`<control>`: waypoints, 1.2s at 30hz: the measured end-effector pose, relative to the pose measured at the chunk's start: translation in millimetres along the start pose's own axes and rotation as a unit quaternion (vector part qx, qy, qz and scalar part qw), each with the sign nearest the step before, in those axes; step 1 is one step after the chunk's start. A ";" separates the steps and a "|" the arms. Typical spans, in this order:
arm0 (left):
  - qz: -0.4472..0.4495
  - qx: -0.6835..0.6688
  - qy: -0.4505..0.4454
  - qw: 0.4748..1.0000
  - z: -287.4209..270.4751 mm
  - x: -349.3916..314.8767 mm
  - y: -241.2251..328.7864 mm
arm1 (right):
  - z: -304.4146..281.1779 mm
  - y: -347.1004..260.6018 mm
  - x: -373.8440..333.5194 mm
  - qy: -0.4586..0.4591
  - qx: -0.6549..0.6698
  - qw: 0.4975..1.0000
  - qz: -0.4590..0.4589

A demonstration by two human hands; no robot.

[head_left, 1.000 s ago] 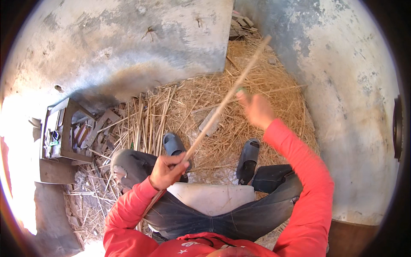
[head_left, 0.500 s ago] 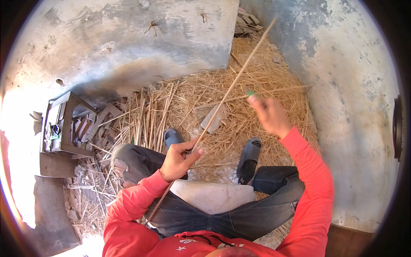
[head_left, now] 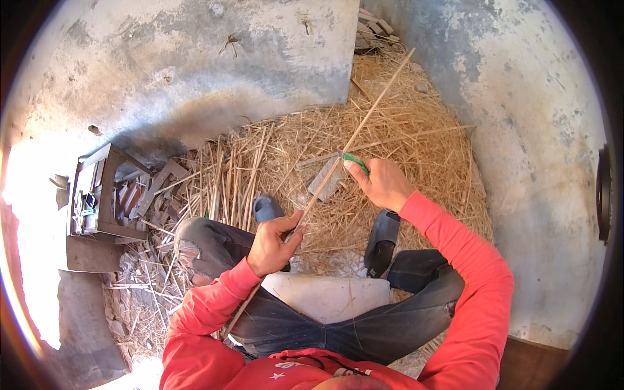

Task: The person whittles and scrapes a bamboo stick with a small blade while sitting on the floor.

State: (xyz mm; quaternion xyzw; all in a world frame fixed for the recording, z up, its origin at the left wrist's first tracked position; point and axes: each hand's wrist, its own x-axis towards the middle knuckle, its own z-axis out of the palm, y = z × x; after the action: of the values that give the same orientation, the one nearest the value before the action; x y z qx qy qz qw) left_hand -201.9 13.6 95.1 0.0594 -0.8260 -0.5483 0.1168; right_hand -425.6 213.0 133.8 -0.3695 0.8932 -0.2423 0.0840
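A long, thin bamboo strip (head_left: 374,109) slants from beside my lap up toward the far wall corner. My left hand (head_left: 275,243) is closed round its lower part, thumb and fingers on either side. In my right hand (head_left: 383,184) is a green utility knife (head_left: 357,162), gripped between thumb and fingers. Its short grey blade lies at the strip, beyond my left hand; whether it cuts into it cannot be made out. The strip's lower end passes under my left forearm.
Shavings (head_left: 416,175) cover the floor, with a flat stone block (head_left: 327,180) among them. Several split strips (head_left: 227,172) lie at left, near a wooden box frame (head_left: 107,195). A white sack (head_left: 328,298) lies between my legs. Walls (head_left: 533,162) rise beyond and at right.
My right hand has moved left and nearer, bringing the knife blade to the strip. The strip's far end has dropped slightly; my left hand keeps its grip.
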 end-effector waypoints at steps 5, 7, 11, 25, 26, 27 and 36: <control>-0.013 0.026 -0.019 0.999 -2.7 0.3 8.1 | 35.6 -30.3 -42.1 -0.053 -0.012 0.993 -0.103; -0.005 0.035 -0.016 0.999 -8.6 -3.4 8.0 | 39.5 -37.6 -43.0 -0.046 -0.018 0.993 -0.108; -0.028 0.003 -0.036 0.999 -10.2 -8.7 15.5 | -3.0 5.9 -4.2 0.014 0.020 1.000 0.015; 0.089 0.015 -0.132 0.987 -10.9 -45.4 20.9 | -90.3 168.5 14.5 0.279 -0.044 0.938 0.200; 0.108 -0.002 -0.117 0.987 -6.3 -49.1 18.3 | -98.9 171.6 6.9 0.288 -0.043 0.931 0.219; 0.123 -0.014 -0.100 0.987 -3.2 -55.0 13.7 | -97.5 161.9 0.1 0.275 -0.035 0.944 0.179; 0.090 -0.020 -0.047 0.995 2.4 -103.1 39.6 | -32.5 0.0 -74.3 0.160 0.047 0.985 0.043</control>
State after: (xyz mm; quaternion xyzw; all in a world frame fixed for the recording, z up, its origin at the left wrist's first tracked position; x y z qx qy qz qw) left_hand -101.8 54.5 117.4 -0.0437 -0.8212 -0.5543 0.1283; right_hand -383.4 277.1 159.8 -0.2830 0.8978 -0.3359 -0.0330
